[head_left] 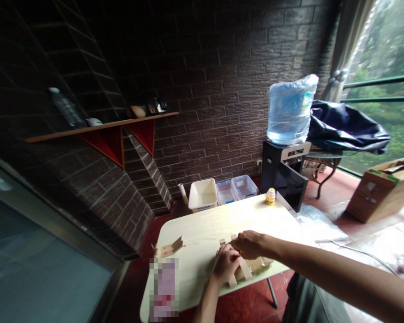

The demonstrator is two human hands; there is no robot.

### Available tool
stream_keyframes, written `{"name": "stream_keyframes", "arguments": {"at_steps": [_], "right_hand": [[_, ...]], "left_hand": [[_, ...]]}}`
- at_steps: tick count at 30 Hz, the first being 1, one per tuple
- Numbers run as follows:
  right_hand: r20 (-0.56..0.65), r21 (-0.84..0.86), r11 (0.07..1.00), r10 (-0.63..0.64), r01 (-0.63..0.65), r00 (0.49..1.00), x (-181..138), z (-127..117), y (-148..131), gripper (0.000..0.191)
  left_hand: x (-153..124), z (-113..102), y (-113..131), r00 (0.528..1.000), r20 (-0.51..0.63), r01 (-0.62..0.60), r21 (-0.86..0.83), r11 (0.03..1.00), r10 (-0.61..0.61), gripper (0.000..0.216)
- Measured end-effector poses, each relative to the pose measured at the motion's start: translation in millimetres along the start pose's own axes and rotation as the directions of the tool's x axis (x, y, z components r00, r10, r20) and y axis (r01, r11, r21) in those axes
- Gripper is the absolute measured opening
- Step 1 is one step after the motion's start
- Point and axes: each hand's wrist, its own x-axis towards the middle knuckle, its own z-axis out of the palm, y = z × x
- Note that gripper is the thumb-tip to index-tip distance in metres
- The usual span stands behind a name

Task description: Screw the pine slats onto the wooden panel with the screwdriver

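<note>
On the pale table (pixel 202 233), both hands are close together at an assembly of light wooden slats (pixel 245 270). My left hand (pixel 226 261) is closed over its far left end, fingers bent onto the wood. Against it from the right comes my right hand (pixel 249 244), curled into a fist, with a small yellowish bit showing below its fingers. What the right hand grips is hidden. A second wooden piece (pixel 171 248), with small holes and an upturned end, lies apart near the table's left edge.
A small yellow-labelled bottle (pixel 270 197) stands at the far right corner. Beyond the table are a cream bin (pixel 203 194) and clear plastic boxes (pixel 244 187). A blurred-out flat item (pixel 164 289) lies front left. A water dispenser (pixel 276 166) and cardboard box (pixel 377 193) are on the right.
</note>
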Motion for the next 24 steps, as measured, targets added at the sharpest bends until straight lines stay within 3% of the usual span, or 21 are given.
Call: {"name": "stream_keyframes", "arguments": {"at_steps": [13, 24], "right_hand": [[0.065, 0.016, 0.997, 0.072, -0.074, 0.995, -6.0, -17.7, -3.9, 0.029], [0.046, 0.0, 1.0, 0.015, -0.015, 0.999, -9.6, -20.3, -1.0, 0.025]], "left_hand": [[2.5, 3.6, -4.7, 1.0, 0.005, -0.011, 0.005, 1.0, 0.011, 0.012], [0.8, 3.5, -4.9, 0.999, -0.017, -0.033, -0.017, 0.999, 0.032, 0.014]]}}
